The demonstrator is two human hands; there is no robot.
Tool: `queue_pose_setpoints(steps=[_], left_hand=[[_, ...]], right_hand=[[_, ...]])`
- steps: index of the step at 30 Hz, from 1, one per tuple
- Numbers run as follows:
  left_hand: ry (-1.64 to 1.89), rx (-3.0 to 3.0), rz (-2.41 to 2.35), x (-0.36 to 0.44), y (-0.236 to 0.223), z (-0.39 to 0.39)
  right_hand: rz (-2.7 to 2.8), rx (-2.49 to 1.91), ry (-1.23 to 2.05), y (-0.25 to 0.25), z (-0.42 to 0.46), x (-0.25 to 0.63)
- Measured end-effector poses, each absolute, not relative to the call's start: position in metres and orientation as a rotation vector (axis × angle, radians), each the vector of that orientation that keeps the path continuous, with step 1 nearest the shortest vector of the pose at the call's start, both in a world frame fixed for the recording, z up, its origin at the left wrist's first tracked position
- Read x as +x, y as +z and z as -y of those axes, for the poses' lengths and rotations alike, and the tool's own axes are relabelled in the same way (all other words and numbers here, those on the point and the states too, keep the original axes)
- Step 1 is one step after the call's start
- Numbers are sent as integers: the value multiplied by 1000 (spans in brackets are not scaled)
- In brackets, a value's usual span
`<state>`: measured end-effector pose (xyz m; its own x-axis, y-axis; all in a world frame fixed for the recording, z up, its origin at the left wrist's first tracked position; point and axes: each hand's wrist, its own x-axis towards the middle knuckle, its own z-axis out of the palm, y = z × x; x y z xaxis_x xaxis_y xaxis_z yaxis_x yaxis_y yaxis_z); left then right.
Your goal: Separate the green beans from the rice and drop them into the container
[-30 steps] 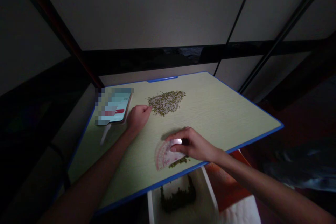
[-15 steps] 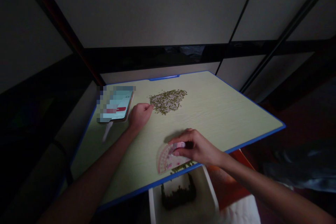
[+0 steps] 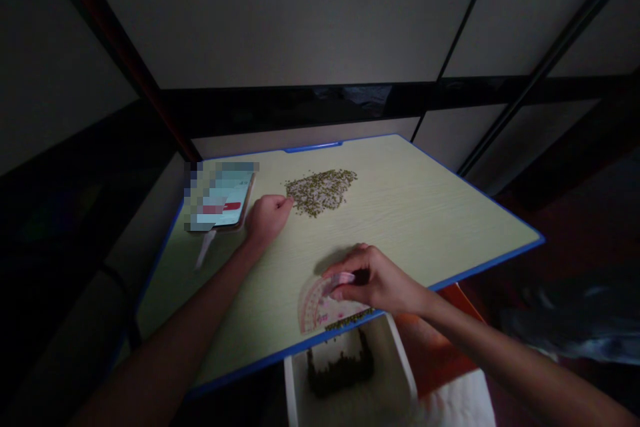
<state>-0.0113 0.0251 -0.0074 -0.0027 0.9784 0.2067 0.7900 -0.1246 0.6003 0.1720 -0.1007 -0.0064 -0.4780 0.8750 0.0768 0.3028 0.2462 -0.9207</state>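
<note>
My right hand [image 3: 377, 278] pinches a clear protractor [image 3: 317, 303] with pink markings, tilted low over the front edge of the table. Along that edge, under the protractor, lie small green beans [image 3: 350, 320] that look like mung beans. Farther back, a loose pile of the same beans [image 3: 323, 192] spreads over the tabletop [image 3: 425, 213]. My left hand [image 3: 269, 219] rests as a fist beside the pile's left side, and nothing shows in it. Below the front edge stands a white container [image 3: 400, 360] with a dark mass of beans [image 3: 340, 370] inside.
A phone [image 3: 225, 203] with a lit screen lies at the left of the table, a white cable [image 3: 204, 250] at its near end. An orange box [image 3: 435, 347] and white material [image 3: 463, 403] sit below right. Cabinet panels [image 3: 300, 20] rise behind the table.
Beans under the protractor have moved toward the front edge and now lie in a narrower band along it. My left hand stays by the pile.
</note>
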Motion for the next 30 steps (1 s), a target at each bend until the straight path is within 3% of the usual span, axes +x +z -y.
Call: queue_pose_setpoints(steps=[16,30], left_hand=[[845,1960,-1839,-12,-6,-25],[844,1967,-1840,-11,-7,-24]], right_hand=[[2065,-1072,1015,-5,101,175],[1987,-1082,1130,-6,101,173]])
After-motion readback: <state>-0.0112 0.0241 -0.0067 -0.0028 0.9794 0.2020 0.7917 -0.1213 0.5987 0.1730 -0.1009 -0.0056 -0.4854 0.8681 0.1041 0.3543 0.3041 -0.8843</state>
